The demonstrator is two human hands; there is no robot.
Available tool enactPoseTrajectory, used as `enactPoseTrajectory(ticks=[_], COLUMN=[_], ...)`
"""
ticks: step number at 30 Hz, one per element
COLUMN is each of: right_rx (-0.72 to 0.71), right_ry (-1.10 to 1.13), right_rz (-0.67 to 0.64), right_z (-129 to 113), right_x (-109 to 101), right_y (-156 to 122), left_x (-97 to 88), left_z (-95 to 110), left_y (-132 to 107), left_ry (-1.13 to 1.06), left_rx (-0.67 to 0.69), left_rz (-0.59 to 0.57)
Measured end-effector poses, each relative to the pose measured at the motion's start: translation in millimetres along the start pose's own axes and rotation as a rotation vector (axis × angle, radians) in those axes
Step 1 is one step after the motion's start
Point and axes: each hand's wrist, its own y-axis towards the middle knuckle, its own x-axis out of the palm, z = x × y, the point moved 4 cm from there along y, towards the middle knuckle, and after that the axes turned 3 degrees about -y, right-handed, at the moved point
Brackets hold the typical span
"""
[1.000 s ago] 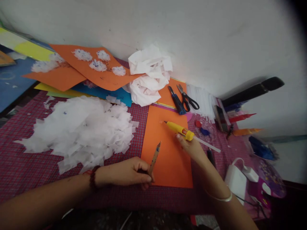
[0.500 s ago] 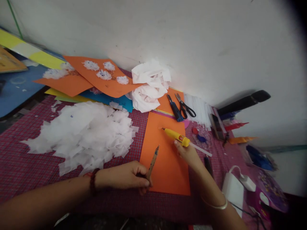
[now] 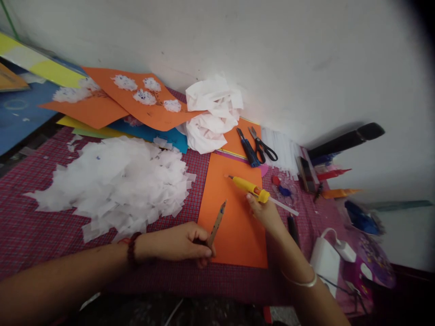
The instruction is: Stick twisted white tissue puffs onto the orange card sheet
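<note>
An orange sheet of paper [image 3: 234,235] lies on the checked cloth in front of me. Over its upper part, my right hand [image 3: 263,210] is closed round a yellow hot glue gun [image 3: 249,186], a clear glue stick [image 3: 285,207] poking out of its back. The nozzle points left, at or just above the sheet; I cannot tell whether it touches. My left hand [image 3: 195,244] grips a pencil [image 3: 216,225] near the sheet's lower left edge, its tip pointing up. Left of the sheet spreads a heap of small white paper pieces [image 3: 125,181].
Behind lie finished orange cards with white paper flowers [image 3: 144,96], crumpled white paper [image 3: 214,113], a blue cutter [image 3: 248,149] and black scissors [image 3: 261,146]. White strips [image 3: 280,149] and a phone [image 3: 306,174] lie at the right, near a white adapter [image 3: 326,262]. A wall rises behind.
The whole view has shifted slightly, so things appear a little higher. Both hands keep their hold on the pencil and the glue gun, almost in the same place over the orange sheet.
</note>
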Motion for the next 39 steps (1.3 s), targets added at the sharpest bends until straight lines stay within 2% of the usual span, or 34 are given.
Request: enactPoseTrajectory(ticks=[17,27,35,39], right_rx=[0.018,0.005,-0.006,0.081], right_ry=[0.023,0.039,0.010,0.074], right_rz=[0.018,-0.038,-0.075,-0.168], right_z=[1,7,-6,2], right_x=[0,6,12,4], right_y=[-3,-5,-4,-6], left_x=[-2.0,-2.4,-1.8,-1.7], left_z=[-3,-6,-6,-5], left_y=[1,1,1,0], left_ry=[0.059,0.035,0.060,0.052], left_rx=[-0.007,-0.012,-0.004,-0.010], left_rz=[0.014,0.015,0.015,0.014])
